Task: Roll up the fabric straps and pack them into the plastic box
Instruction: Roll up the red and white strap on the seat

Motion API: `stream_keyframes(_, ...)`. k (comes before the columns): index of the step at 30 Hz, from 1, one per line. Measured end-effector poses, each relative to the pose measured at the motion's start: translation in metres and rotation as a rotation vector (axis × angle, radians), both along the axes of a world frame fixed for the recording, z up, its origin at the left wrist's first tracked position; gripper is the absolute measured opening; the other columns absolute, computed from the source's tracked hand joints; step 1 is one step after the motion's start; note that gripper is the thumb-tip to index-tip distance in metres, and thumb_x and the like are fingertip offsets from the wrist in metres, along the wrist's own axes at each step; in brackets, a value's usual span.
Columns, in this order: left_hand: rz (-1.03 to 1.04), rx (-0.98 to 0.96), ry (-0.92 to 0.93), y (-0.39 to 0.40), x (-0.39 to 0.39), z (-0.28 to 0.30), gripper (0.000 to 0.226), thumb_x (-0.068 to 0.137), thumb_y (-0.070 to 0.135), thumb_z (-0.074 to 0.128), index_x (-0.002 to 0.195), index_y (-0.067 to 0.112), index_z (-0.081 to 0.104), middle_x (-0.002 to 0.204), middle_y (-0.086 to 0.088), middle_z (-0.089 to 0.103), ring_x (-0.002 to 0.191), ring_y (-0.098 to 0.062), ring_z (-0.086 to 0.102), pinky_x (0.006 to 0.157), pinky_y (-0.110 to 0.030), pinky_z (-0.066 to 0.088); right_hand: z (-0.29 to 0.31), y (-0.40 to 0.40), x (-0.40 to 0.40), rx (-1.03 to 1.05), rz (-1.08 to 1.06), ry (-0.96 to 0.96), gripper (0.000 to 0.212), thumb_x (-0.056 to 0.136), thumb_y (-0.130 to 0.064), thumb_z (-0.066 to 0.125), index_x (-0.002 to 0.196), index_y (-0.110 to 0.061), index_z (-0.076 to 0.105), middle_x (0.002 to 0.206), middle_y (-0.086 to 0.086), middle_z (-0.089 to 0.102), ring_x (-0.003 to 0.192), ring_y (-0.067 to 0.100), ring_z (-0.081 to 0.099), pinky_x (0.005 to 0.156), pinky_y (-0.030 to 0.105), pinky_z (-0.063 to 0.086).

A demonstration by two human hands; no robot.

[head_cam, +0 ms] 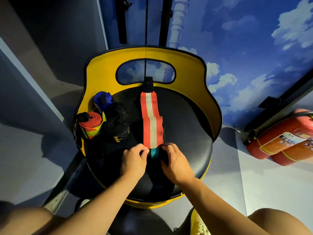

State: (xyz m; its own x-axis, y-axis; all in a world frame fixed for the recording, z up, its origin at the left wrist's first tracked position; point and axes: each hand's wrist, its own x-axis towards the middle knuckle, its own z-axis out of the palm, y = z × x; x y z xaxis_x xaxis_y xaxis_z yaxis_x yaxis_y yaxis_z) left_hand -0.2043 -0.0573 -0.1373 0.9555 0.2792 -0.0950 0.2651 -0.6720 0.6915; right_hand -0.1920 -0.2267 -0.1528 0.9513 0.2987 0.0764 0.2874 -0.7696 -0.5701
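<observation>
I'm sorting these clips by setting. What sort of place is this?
Probably a gym or sports room: rolled wrist-wrap straps on a yellow-backed seat, sky mural wall, fire extinguishers on the floor.

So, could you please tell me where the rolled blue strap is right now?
In the head view the blue strap sits at the far left of the black seat, against the yellow backrest, just behind the rolled black straps.

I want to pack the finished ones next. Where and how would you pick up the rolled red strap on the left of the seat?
Grip the red roll across its wound sides, coming down from above. It stands on end with the spiral facing up, wedged between the yellow seat wall and a black roll, so only the top is likely free.
</observation>
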Motion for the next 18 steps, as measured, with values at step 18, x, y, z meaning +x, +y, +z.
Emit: stream_keyframes(18, -0.212, 0.017, 0.030, 0.008, -0.020, -0.011, 0.048, 0.099, 0.016, 0.059, 0.146, 0.019, 0.050, 0.141, 0.002, 0.048, 0.131, -0.019, 0.046, 0.109, -0.022, 0.032, 0.008, -0.009, 0.002, 0.038, -0.024, 0.141, 0.032, 0.090, -0.021, 0.069, 0.120, -0.020, 0.058, 0.115, 0.000, 0.062, 0.102, 0.019, 0.059, 0.087, 0.031, 0.050)
